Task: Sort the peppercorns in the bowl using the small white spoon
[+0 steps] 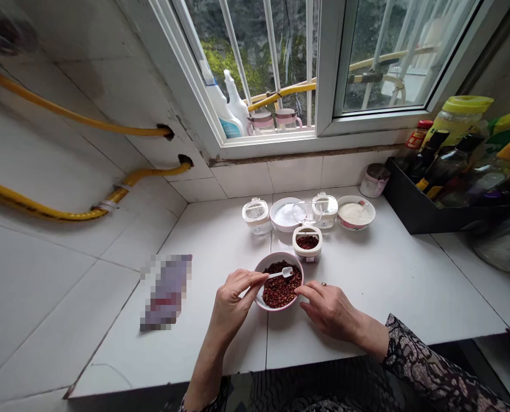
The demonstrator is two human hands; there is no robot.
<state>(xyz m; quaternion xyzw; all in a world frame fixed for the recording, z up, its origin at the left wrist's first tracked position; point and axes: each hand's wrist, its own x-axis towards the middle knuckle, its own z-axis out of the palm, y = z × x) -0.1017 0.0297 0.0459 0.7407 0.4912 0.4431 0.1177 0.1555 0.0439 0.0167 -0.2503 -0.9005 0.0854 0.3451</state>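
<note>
My left hand (236,293) pinches the handle of a small white spoon (286,272). The spoon's scoop end hangs over a white bowl (258,298) with a pink rim, filled with reddish-brown peppercorns (280,292). At the bowl's right edge, my right hand (329,306) holds the rim between its curled fingers; a ring shows on one finger. Just behind the bowl stands a small clear jar (308,256) with a white rim, its lid raised, with dark red peppercorns inside.
Two lidded clear jars (257,216) (324,209) stand farther back. Near them are a bowl of white grains (287,213) and a bowl of off-white grains (356,213). A black box (413,206) of bottles is at right; a blurred packet (166,294) lies left.
</note>
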